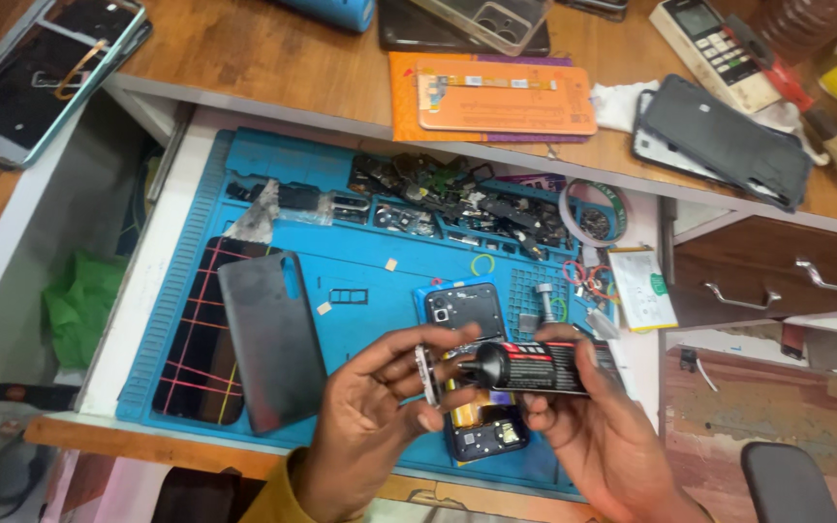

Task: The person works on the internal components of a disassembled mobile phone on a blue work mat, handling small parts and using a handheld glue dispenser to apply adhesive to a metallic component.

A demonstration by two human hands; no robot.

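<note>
Bright, even light from above, soft shadows, slight motion blur, edges mildly stretched.

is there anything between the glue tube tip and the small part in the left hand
Nothing visible. The right hand holds the black glue tube with its tip right at the small metal part pinched in the left hand. The opened phone lies below on the blue mat, not between them.

Blue mat (360, 266) covering the white drawer (181, 199); on it a dark back cover (273, 339) (near left edge), opened phone (467, 310).
</note>
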